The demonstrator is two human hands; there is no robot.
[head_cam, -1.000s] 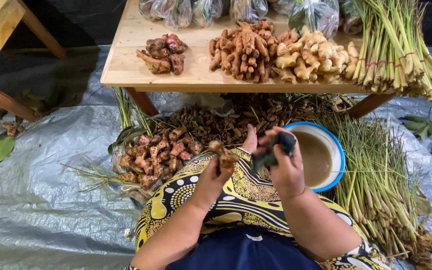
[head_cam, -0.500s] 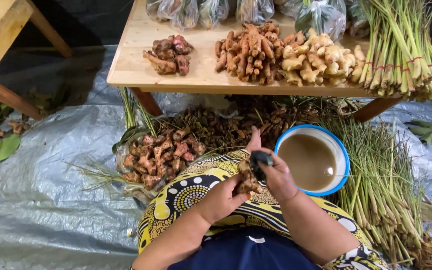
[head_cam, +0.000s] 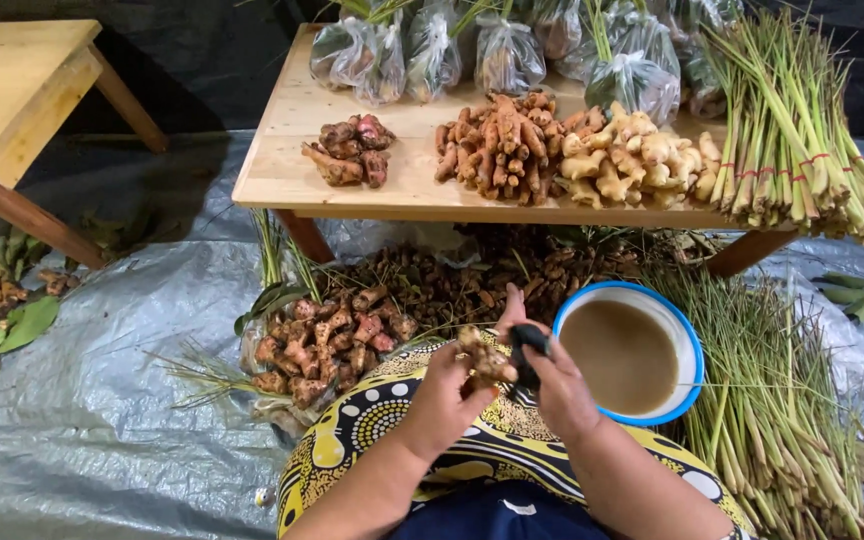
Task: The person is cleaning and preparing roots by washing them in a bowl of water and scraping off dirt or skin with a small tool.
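Grey tarp (head_cam: 102, 440) below; left hand (head_cam: 444, 400) gripping root (head_cam: 484, 362), right hand (head_cam: 557, 390) clasping dark tool (head_cam: 527, 345).

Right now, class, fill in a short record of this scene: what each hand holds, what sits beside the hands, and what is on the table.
left hand: holds a knobbly root over the lap
right hand: grips a dark tool against the root
bowl: blue rim, murky brown water, right of the hands
floor pile: reddish roots, left of the hands
table: root heaps, bagged greens, bundled stalks
ground cover: grey sheet
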